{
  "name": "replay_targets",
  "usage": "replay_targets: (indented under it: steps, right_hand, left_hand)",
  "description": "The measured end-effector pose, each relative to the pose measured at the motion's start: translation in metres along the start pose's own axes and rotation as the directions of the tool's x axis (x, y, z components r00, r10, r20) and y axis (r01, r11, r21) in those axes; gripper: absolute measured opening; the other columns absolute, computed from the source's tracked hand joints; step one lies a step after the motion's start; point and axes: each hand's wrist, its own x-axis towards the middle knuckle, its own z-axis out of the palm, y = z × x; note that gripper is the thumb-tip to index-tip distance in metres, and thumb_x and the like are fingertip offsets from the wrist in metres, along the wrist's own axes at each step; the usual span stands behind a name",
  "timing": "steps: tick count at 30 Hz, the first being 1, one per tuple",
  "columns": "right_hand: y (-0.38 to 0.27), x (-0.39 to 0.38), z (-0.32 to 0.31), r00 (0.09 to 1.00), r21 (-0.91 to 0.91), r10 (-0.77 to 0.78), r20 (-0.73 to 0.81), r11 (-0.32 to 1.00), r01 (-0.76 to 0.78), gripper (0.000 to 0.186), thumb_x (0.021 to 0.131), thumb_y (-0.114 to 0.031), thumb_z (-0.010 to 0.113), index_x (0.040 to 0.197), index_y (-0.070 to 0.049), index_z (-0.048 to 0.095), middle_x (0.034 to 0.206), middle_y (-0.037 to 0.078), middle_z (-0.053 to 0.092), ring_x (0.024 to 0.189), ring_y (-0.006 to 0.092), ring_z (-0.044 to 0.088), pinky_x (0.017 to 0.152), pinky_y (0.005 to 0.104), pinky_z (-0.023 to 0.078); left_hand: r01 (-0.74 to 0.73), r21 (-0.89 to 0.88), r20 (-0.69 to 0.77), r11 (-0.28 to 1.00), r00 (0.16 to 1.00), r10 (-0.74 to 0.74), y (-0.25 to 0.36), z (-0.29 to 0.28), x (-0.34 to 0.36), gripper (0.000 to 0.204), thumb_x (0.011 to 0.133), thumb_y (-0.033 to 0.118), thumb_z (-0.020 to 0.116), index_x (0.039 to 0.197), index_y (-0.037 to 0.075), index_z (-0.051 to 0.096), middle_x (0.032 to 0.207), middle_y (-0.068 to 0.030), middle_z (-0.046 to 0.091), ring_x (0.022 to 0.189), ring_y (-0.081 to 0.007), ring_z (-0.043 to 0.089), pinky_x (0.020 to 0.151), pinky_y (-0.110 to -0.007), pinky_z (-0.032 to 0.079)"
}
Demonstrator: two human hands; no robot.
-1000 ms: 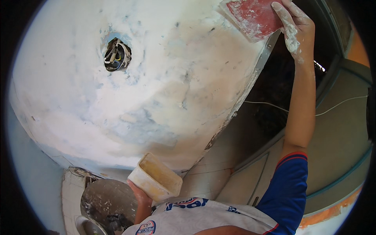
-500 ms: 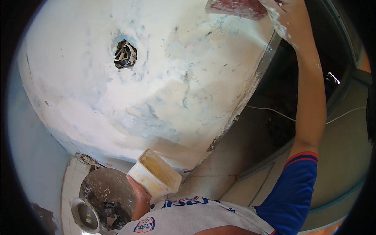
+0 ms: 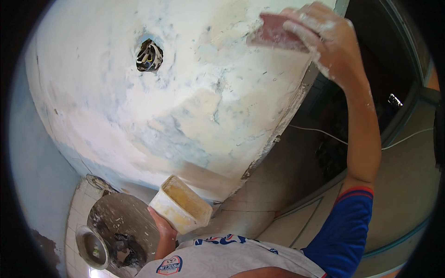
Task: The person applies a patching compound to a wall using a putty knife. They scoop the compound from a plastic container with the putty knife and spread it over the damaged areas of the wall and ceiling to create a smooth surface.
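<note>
My right hand, smeared with white paste, grips a reddish flat scraper at the upper right. The scraper's edge lies against or close to the white patchy wall, near the wall's right edge; I cannot tell if it touches. Low in the middle, my left hand holds a white rectangular tub from its left side and below. The tub is tilted, its opening turned up and to the right, and yellowish residue coats its inside.
A round hole with loose wires opens in the wall. At lower left stand a round dark tabletop with a black plastic bag, and a metal bowl. A dark doorway and a thin white cable are at right.
My right hand has come down with the scraper, now more fully in view. My left hand and the tub have hardly moved. The view has shifted slightly.
</note>
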Motion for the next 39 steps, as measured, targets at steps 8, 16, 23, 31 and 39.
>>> replay_targets:
  steps: [8, 16, 23, 31, 39]
  right_hand:
    - [0.006, 0.002, 0.013, 0.958, 0.122, 0.207, -0.199, 0.975, -0.185, 0.023, 0.09, -0.014, 0.069, 0.105, 0.004, 0.072, 0.092, 0.016, 0.071, 0.082, 0.0303, 0.066, 0.076, 0.0358, 0.052]
    - [0.014, -0.001, 0.024, 0.946, 0.019, 0.198, -0.258, 0.98, -0.2, 0.026, 0.092, -0.016, 0.07, 0.112, 0.001, 0.072, 0.101, 0.016, 0.073, 0.087, 0.0203, 0.068, 0.08, 0.0316, 0.053]
    - [0.0, 0.002, 0.028, 0.831, 0.544, 0.555, -0.048, 0.712, -0.444, 0.019, 0.091, -0.009, 0.068, 0.099, 0.007, 0.073, 0.083, 0.019, 0.072, 0.075, 0.0215, 0.069, 0.069, 0.0339, 0.052]
    - [0.032, -0.031, 0.037, 0.776, 0.56, 0.627, -0.07, 0.669, -0.489, 0.033, 0.097, -0.022, 0.069, 0.121, 0.001, 0.071, 0.104, 0.011, 0.076, 0.092, 0.0158, 0.071, 0.085, 0.0298, 0.055]
    - [0.018, -0.046, 0.058, 0.653, 0.656, 0.758, -0.016, 0.501, -0.565, 0.03, 0.096, -0.016, 0.068, 0.116, 0.007, 0.07, 0.099, 0.013, 0.075, 0.087, 0.0144, 0.068, 0.078, 0.0282, 0.052]
  left_hand:
    - [0.014, 0.005, -0.014, 1.0, 1.0, -0.014, 0.0, 0.007, -0.002, 0.078, 0.101, 0.07, 0.029, 0.147, 0.008, 0.045, 0.143, -0.0111, 0.056, 0.128, -0.0302, 0.055, 0.108, -0.042, 0.044]
    - [0.001, 0.039, 0.01, 0.999, 1.0, -0.001, -0.004, -0.002, 0.0, 0.079, 0.101, 0.07, 0.028, 0.147, 0.008, 0.045, 0.143, -0.011, 0.056, 0.128, -0.0298, 0.055, 0.109, -0.042, 0.044]
    - [-0.029, 0.03, -0.029, 0.999, 0.999, 0.03, 0.003, -0.007, 0.004, 0.078, 0.102, 0.069, 0.029, 0.147, 0.008, 0.045, 0.143, -0.0109, 0.056, 0.128, -0.0298, 0.055, 0.109, -0.042, 0.044]
    - [-0.027, 0.023, -0.006, 0.999, 1.0, 0.027, 0.021, 0.004, 0.004, 0.077, 0.102, 0.069, 0.029, 0.148, 0.009, 0.044, 0.145, -0.0109, 0.053, 0.13, -0.0306, 0.053, 0.11, -0.043, 0.042]
    - [-0.03, 0.101, 0.023, 0.994, 0.999, 0.028, 0.04, -0.005, 0.023, 0.079, 0.101, 0.071, 0.024, 0.152, 0.012, 0.04, 0.15, -0.0107, 0.048, 0.136, -0.0322, 0.048, 0.112, -0.044, 0.04]
